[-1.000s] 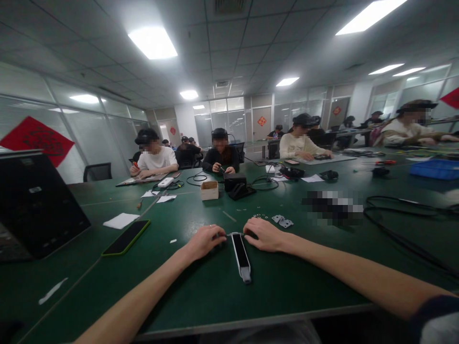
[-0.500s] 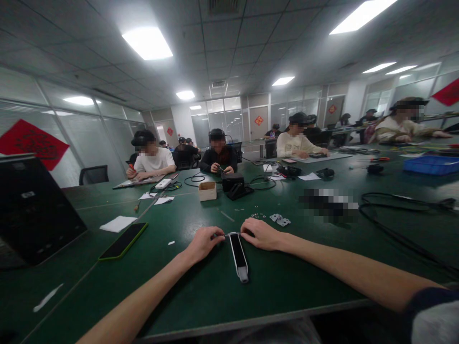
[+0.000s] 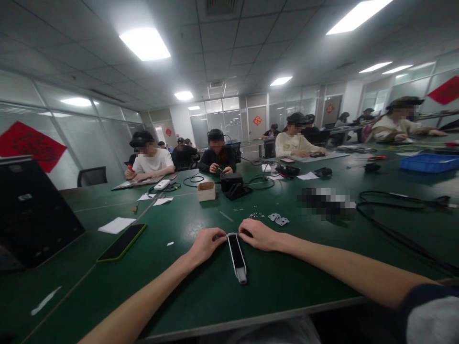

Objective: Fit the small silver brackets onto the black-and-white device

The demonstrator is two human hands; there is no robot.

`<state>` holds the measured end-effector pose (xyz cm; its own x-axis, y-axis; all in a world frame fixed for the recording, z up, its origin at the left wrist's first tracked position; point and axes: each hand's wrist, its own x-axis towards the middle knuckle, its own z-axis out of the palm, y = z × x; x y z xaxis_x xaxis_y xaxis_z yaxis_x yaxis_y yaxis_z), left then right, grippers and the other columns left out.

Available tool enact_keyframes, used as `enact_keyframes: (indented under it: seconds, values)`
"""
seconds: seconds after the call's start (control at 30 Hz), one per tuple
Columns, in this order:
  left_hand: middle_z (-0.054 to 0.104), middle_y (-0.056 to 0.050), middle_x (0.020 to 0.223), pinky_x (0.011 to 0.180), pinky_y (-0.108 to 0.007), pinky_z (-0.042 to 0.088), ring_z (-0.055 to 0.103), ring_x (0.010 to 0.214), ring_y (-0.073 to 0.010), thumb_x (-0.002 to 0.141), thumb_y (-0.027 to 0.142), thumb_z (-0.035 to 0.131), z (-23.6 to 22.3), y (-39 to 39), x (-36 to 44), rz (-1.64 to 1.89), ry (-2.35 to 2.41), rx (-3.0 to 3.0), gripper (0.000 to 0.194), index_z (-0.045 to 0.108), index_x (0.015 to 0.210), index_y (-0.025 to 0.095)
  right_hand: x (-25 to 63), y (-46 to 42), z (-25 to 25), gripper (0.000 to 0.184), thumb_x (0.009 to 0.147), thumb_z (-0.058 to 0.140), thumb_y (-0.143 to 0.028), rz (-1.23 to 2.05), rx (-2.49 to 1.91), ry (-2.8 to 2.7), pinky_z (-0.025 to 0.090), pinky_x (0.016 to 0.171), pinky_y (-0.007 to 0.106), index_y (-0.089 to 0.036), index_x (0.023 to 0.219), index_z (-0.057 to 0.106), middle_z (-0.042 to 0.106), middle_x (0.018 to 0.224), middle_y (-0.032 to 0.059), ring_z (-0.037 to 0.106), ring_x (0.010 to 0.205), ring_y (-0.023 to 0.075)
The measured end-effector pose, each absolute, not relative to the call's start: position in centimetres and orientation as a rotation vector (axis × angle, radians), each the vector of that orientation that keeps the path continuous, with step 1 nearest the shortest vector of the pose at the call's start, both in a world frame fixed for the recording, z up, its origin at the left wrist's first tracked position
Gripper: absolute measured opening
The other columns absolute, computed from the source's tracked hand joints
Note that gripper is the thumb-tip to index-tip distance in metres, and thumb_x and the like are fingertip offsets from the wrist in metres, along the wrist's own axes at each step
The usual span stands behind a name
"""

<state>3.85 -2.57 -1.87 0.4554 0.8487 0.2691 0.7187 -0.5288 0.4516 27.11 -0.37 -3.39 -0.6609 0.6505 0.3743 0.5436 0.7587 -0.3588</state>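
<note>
A long, narrow device with a white frame and a dark panel [image 3: 236,253] lies flat on the green table, its grey tapered end toward me. At its far end, my left hand [image 3: 206,244] is closed, thumb and finger together at the left corner. My right hand [image 3: 258,234] sits across from it, fingers curled and closed at the right corner. Whatever small part the fingertips may pinch is too small to make out. Just beyond my right hand are grey metal plates [image 3: 278,219] with holes and several tiny metal pieces [image 3: 255,215].
A green-edged phone [image 3: 122,242] and white paper [image 3: 116,225] lie left, near a black HP computer case [image 3: 38,210]. Ahead stand a small cardboard box [image 3: 206,191] and a black device [image 3: 233,184]. Black cables [image 3: 390,234] and a blue tray [image 3: 430,163] are right. Several people sit around the table.
The camera view has shifted slightly. Both hands stay at the far end of the white-framed device, with only very small finger movement.
</note>
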Motion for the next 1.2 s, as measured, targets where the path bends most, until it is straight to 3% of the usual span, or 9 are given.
enact_keyframes:
  seconds: [0.27, 0.43, 0.67, 0.9, 1.2]
  values:
    - [0.072, 0.0, 0.083, 0.067, -0.024, 0.047, 0.063, 0.07, -0.0158, 0.083, 0.028, 0.06, -2.0, -2.5, 4.2, 0.682, 1.384, 2.443, 0.015, 0.071, 0.089, 0.019, 27.1, -0.6, -3.0, 0.016, 0.09, 0.05, -0.025, 0.241, -0.906, -2.505, 0.046, 0.072, 0.03, -0.014, 0.091, 0.061, 0.061, 0.089, 0.007, 0.055, 0.08, 0.0169]
    - [0.071, 0.0, 0.086, 0.067, -0.024, 0.047, 0.063, 0.071, -0.0149, 0.084, 0.027, 0.059, -1.9, -2.6, 4.1, 0.644, 1.394, 2.477, 0.016, 0.07, 0.092, 0.019, 28.4, 0.2, -1.1, 0.023, 0.091, 0.05, -0.033, -0.048, -0.902, -2.594, 0.044, 0.077, 0.032, -0.014, 0.092, 0.063, 0.062, 0.091, 0.0087, 0.056, 0.084, 0.0195]
    - [0.07, 0.0, 0.091, 0.07, -0.024, 0.047, 0.063, 0.076, -0.0147, 0.087, 0.027, 0.055, -2.5, -2.0, 3.6, 0.619, 1.373, 2.573, 0.017, 0.068, 0.097, 0.021, 32.3, 3.9, -0.3, 0.02, 0.091, 0.046, -0.021, -0.356, -1.253, -2.525, 0.042, 0.08, 0.032, -0.013, 0.096, 0.064, 0.063, 0.096, 0.0118, 0.055, 0.091, 0.0217]
    - [0.07, 0.0, 0.09, 0.07, -0.025, 0.047, 0.063, 0.077, -0.0152, 0.089, 0.027, 0.053, -2.5, -2.2, 3.6, 0.622, 1.379, 2.648, 0.017, 0.067, 0.098, 0.021, 33.1, 5.6, -1.7, 0.022, 0.09, 0.047, -0.023, -0.352, -1.416, -2.604, 0.044, 0.078, 0.032, -0.015, 0.1, 0.065, 0.063, 0.1, 0.0124, 0.057, 0.093, 0.0235]
    - [0.069, 0.001, 0.09, 0.071, -0.024, 0.046, 0.062, 0.076, -0.0142, 0.089, 0.027, 0.055, -2.9, -1.9, 3.4, 0.653, 1.371, 2.658, 0.015, 0.066, 0.096, 0.022, 31.4, 5.2, -1.5, 0.024, 0.089, 0.047, -0.024, -0.299, -1.659, -2.541, 0.047, 0.07, 0.028, -0.011, 0.088, 0.068, 0.067, 0.091, 0.0146, 0.063, 0.084, 0.0224]
